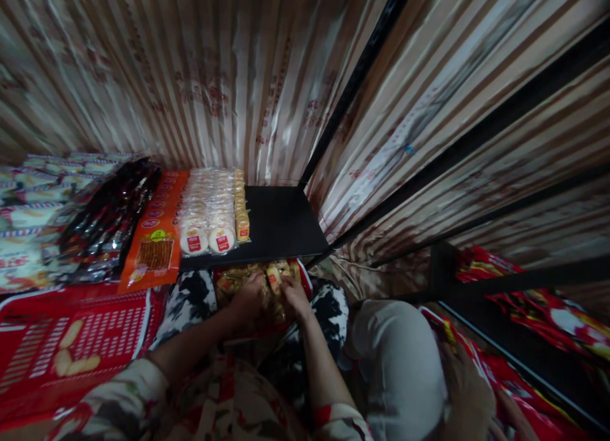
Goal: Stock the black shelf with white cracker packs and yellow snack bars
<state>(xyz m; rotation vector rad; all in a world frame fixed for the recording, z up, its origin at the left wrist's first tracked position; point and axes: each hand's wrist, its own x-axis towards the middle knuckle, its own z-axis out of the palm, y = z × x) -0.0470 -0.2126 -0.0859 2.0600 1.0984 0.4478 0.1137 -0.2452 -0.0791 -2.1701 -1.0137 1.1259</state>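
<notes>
Both my hands reach down into a red basket of small yellow snack packets on my lap, below the shelf edge. My left hand is curled over the packets, fingers closed among them. My right hand pinches a small yellow packet at the basket's top. Just above, on the black shelf, stand rows of round white cakes in clear wrap with a column of small yellow packets along their right side.
Left of the cakes lie orange packs, dark glossy packs and pale packs. A red crate sits at lower left. Another person's knee and hand are at lower right, beside red packs.
</notes>
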